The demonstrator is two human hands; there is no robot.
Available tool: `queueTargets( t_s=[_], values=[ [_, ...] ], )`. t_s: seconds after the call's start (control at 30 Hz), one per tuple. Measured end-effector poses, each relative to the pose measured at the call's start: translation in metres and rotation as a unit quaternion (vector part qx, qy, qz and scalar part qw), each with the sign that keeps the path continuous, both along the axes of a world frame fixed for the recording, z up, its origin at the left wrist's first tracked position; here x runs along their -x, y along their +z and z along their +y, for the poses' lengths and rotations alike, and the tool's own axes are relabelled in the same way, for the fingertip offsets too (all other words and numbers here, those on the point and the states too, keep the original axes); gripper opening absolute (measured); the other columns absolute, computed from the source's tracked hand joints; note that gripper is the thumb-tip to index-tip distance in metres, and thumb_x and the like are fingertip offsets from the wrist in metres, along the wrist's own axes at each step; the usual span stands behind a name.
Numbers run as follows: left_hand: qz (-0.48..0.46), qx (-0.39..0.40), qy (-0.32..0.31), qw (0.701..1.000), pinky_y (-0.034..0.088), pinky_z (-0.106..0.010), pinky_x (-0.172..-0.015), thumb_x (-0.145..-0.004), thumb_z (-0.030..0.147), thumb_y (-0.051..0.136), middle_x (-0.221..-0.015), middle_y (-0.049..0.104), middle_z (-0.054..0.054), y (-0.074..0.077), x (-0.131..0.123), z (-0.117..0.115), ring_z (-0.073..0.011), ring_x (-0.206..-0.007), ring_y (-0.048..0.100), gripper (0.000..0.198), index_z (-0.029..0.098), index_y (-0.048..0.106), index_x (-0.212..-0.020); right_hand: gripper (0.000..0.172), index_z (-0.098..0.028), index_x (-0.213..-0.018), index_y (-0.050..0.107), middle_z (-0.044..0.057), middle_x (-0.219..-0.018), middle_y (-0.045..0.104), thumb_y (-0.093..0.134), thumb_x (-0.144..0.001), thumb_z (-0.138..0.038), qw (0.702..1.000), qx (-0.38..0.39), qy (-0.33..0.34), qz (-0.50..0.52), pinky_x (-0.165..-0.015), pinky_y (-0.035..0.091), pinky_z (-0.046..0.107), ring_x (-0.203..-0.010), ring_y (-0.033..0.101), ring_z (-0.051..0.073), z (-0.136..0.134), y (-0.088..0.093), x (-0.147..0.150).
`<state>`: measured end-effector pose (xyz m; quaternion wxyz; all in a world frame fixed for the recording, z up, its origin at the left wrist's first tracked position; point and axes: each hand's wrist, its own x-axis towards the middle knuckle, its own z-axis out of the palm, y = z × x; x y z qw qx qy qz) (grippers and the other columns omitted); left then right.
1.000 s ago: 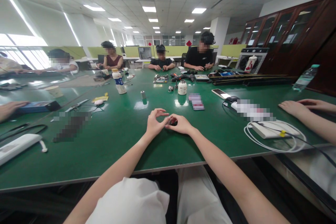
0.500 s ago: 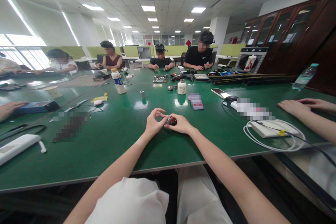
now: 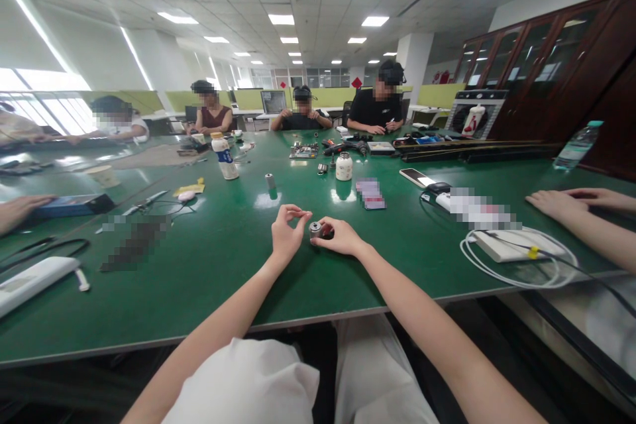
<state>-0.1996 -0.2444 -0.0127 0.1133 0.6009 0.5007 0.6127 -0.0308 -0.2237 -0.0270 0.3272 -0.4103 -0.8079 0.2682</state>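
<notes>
Here's the green table (image 3: 213,278), spreading away from me on every side, with its near edge crossing below my wrists; my forearms come in over it. Off to the right, a white slab (image 3: 517,245) sits with a white cable looped about it, near that same edge, and a co-worker's hands (image 3: 559,204) rest beyond — so that flank is the crowded one. Straight ahead a bottle with a blue label (image 3: 225,158) stands well past my fingers, over to the left.

Now to my own grip! My right hand (image 3: 342,237) has thumb and fingers curled around the side of a metal cylinder (image 3: 315,230), pinching it upright, just in front of me and well in from the edge. Holding it low on the flank leaves its top face exposed, which I'd guess is the point. Whether its base touches the table, I can't tell. My left hand (image 3: 289,233) hovers just beside it, thumb and forefinger tips brought together; anything tiny between them is too small to make out.

Room to move? Plenty of green surface toward me and to the left. Ahead stands a white jar (image 3: 344,167), and — smallest of the lot — a second metal cylinder (image 3: 269,181), upright, apart from my fingers.
</notes>
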Motion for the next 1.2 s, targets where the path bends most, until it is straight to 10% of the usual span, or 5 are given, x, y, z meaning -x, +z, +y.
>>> queueTargets(
  t_s=[0.17, 0.5, 1.2],
  values=[
    [0.007, 0.003, 0.007, 1.000, 0.057, -0.034, -0.083, -0.080, 0.034, 0.069, -0.083, 0.077, -0.003, 0.007, 0.020, 0.002, -0.0203, -0.083, 0.075, 0.023, 0.024, 0.050, -0.087, 0.036, -0.022, -0.099, 0.065, 0.001, -0.089, 0.072, 0.080, -0.074, -0.043, 1.000, 0.001, 0.004, 0.004, -0.076, 0.050, 0.030, -0.082, 0.067, 0.017, 0.001, -0.001, 0.002],
    [0.109, 0.018, -0.014, 0.994, 0.060, -0.037, -0.081, -0.075, 0.036, 0.073, -0.082, 0.076, -0.003, 0.072, 0.062, -0.018, -0.0221, -0.081, 0.075, 0.027, 0.025, 0.051, -0.087, 0.035, -0.022, -0.094, 0.063, 0.001, -0.089, 0.071, 0.080, -0.074, -0.046, 1.000, -0.006, -0.007, -0.008, -0.074, 0.049, 0.031, -0.079, 0.065, 0.017, 0.002, -0.002, 0.007],
    [0.010, 0.099, -0.006, 0.995, 0.059, -0.032, -0.071, -0.070, 0.035, 0.072, -0.075, 0.071, -0.002, -0.032, 0.046, 0.021, -0.0193, -0.073, 0.072, 0.024, 0.021, 0.055, -0.080, 0.034, -0.021, -0.092, 0.065, 0.005, -0.094, 0.070, 0.081, -0.074, -0.045, 0.998, -0.035, -0.059, 0.006, -0.085, 0.049, 0.035, -0.089, 0.064, 0.020, 0.000, -0.011, 0.002]
  ],
)
